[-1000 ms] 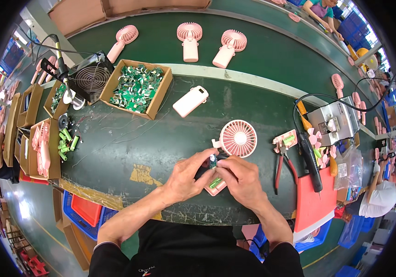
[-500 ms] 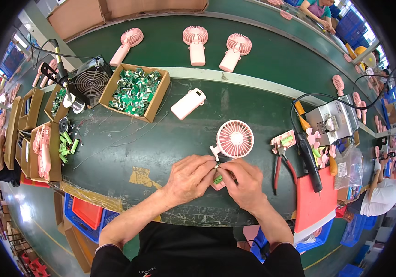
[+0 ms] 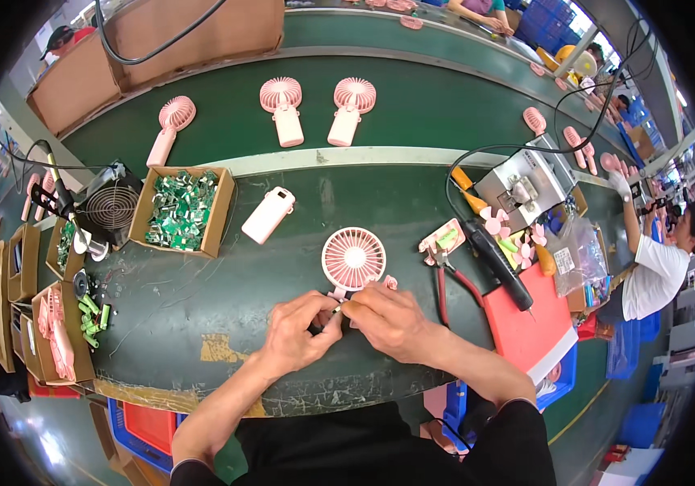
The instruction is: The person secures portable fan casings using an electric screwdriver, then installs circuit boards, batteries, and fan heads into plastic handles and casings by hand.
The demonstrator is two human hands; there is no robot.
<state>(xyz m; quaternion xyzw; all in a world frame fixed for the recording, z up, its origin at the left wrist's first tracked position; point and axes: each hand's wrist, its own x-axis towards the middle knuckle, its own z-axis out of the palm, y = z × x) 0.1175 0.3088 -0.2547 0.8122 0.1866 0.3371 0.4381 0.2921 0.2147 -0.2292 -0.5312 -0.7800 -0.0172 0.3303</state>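
Observation:
In front of me lies a pink handheld fan point(image 3: 353, 257), its round slatted head away from me and its neck toward my fingers. My left hand point(image 3: 299, 330) is closed, with thumb and forefinger pinched at a tiny pale piece just below the neck. Against that same spot presses my right hand point(image 3: 390, 322), its fingers curled and closed. What exactly sits between the fingertips is too small and too covered to name. Part of a pink piece point(image 3: 390, 283) peeks out behind my right knuckles. The fan's lower part is hidden by both hands.
Right of my hands lie red-handled pliers point(image 3: 457, 283), a black electric screwdriver point(image 3: 497, 266) and a red sheet point(image 3: 526, 324). A pink casing point(image 3: 269, 215) and a carton of green circuit boards point(image 3: 222, 212) are farther left. Green batteries point(image 3: 90, 320) lie at the left. Finished-looking fans point(image 3: 281, 109) rest beyond the rail.
The whole view has shifted, so the bench things appear farther left and lower. My right hand has rolled over more, and the green piece seen under the hands is now covered.

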